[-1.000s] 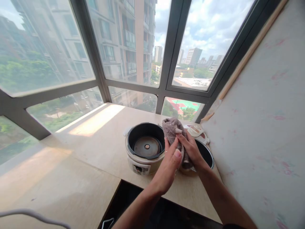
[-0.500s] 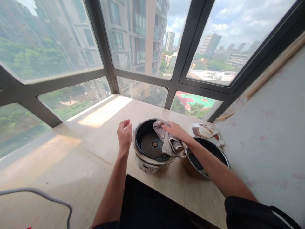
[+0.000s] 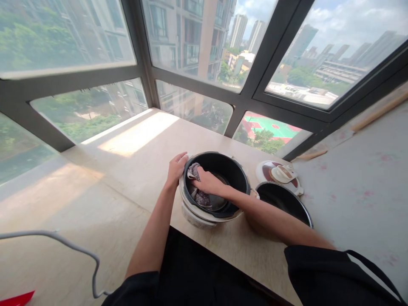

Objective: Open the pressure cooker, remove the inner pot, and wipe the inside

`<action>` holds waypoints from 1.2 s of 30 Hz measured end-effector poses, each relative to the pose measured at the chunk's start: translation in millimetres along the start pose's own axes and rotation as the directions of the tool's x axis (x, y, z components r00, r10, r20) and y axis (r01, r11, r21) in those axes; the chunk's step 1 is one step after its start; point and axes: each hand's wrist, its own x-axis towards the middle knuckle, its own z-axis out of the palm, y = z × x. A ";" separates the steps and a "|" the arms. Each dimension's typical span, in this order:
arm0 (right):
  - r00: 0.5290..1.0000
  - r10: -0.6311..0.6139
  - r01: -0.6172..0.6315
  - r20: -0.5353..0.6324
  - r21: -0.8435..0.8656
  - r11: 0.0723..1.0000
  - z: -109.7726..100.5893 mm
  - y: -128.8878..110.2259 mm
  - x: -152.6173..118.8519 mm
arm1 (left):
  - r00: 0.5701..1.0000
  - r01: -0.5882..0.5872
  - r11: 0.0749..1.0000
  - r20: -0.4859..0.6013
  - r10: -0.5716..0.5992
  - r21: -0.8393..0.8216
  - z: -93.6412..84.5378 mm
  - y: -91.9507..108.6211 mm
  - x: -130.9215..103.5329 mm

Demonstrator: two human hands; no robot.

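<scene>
An electric pressure cooker [image 3: 196,219] with a pale body and a dark, lugged rim stands lidless near the middle of the ledge. My left hand [image 3: 177,169] holds the left side of its rim, the fingers partly hidden there. Inside the cooker, my right hand [image 3: 208,183] is closed on a crumpled grey-brown cloth [image 3: 202,199], pressed against the left inner wall and floor. To the right sits a dark inner pot [image 3: 283,199], partly covered by my right forearm. Behind that pot lies a white and brown lid [image 3: 280,173] with a raised handle.
Framed windows [image 3: 197,111] run along the back of the stone-look ledge [image 3: 137,178]. A papered wall [image 3: 360,199] closes off the right side. At the lower left are a grey cable [image 3: 60,241] and a red object [image 3: 19,299]. A black surface [image 3: 197,267] lies in front.
My right hand has carried the cloth from the cooker's right rim down into its left interior. My left hand has moved from beside the cooker onto its rim. The view has shifted slightly.
</scene>
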 end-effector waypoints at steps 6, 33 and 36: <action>0.892 -0.351 0.392 0.284 -0.102 0.914 -5.9 18.1 -19.1 | 0.999 0.000 1.000 -0.053 0.000 -0.002 1.5 -0.8 0.3; 0.736 -0.419 0.664 0.532 -0.448 0.599 -38.7 92.0 -21.5 | 0.997 0.056 0.986 -0.037 -0.062 -0.154 -0.4 -3.7 -3.6; 0.797 -0.368 0.594 0.479 -0.509 0.623 -34.8 91.7 -24.9 | 0.998 0.058 0.986 -0.026 -0.063 -0.154 -0.6 -5.6 -2.2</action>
